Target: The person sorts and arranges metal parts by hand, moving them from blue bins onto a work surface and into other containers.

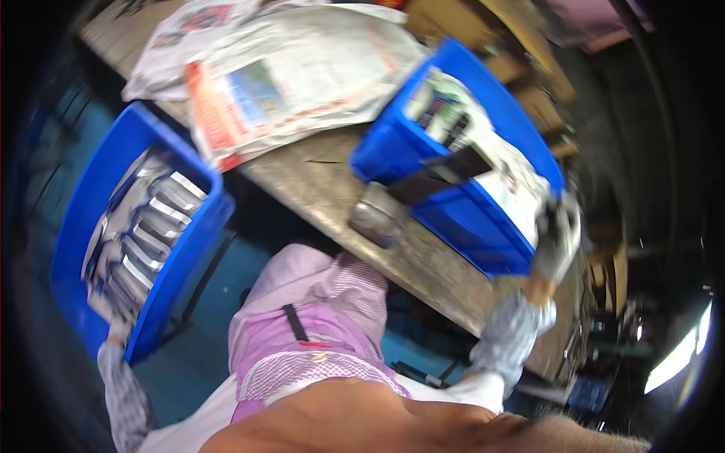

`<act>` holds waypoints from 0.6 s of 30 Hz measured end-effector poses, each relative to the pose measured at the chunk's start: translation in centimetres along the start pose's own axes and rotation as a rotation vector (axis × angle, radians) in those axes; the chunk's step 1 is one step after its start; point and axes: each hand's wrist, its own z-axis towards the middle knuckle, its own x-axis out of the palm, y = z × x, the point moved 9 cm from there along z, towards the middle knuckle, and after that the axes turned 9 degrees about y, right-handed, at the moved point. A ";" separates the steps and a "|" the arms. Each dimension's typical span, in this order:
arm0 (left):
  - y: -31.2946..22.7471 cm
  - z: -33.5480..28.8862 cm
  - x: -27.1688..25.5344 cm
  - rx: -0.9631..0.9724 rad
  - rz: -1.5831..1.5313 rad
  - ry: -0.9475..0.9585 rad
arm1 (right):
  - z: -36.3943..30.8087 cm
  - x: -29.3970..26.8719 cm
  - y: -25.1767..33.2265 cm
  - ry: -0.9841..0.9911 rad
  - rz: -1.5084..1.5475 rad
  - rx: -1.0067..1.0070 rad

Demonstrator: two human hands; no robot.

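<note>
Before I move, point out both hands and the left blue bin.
Left hand (111, 311), head view: its middle.
Right hand (557, 238), head view: its gloved middle.
Left blue bin (183, 260), head view: side wall.

Left hand (113, 311) was at the near end of a blue plastic bin (177, 279) beside the counter (302, 185); silvery metal parts (143, 234) sat in rows inside. Gloved right hand (557, 240) was at the right end of a second blue bin (472, 238) on the counter, grip blurred. White sheeting (502, 185) showed in that bin. Printed white sack (317, 75) lay left of it, metal block (379, 215) near the counter edge.
</note>
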 end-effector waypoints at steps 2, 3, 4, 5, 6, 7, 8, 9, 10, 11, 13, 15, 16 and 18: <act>-5.1 3.7 -0.6 -0.125 -0.067 0.595 | 4.8 3.6 0.7 0.102 -0.634 0.064; -10.4 3.7 -5.9 -0.165 0.272 0.651 | 7.1 4.6 -1.5 0.304 -0.890 0.206; -13.6 2.9 -10.0 -0.155 0.276 0.627 | 9.1 4.3 -6.2 0.571 -1.305 0.194; -17.1 3.5 -15.3 -0.093 0.164 0.355 | 9.5 7.5 -6.1 0.758 -1.410 -0.285; -19.6 2.1 -19.9 -0.060 0.046 0.094 | 11.5 10.4 -7.0 0.704 -1.419 -0.135; -24.4 0.3 -25.0 0.136 -0.044 -0.156 | 13.4 11.9 -7.0 0.679 -1.405 -0.213; -28.8 -2.7 -29.2 0.334 -0.130 -0.398 | 15.1 12.9 -7.6 0.660 -1.389 -0.286; -33.2 -4.2 -31.5 0.458 -0.211 -0.439 | 15.6 13.1 -10.3 0.748 -1.379 -0.365; -37.0 -5.4 -33.4 0.581 -0.289 -0.477 | 15.8 13.5 -12.6 0.838 -1.363 -0.444; -39.9 -6.8 -34.4 0.701 -0.291 -0.552 | 16.4 14.4 -13.2 0.836 -1.362 -0.437; -46.0 -9.4 -35.7 0.913 -0.290 -0.668 | 16.2 16.3 -13.3 0.870 -1.480 -0.624; -51.4 -11.4 -35.9 1.105 -0.332 -0.627 | 15.8 17.2 -12.4 0.894 -1.674 -0.608; -53.9 -12.1 -35.6 1.207 -0.384 -0.558 | 15.1 17.1 -10.7 0.909 -1.667 -0.626; -58.6 -13.4 -34.4 1.343 -0.398 -0.465 | 14.6 13.7 -7.4 0.668 -1.515 -0.684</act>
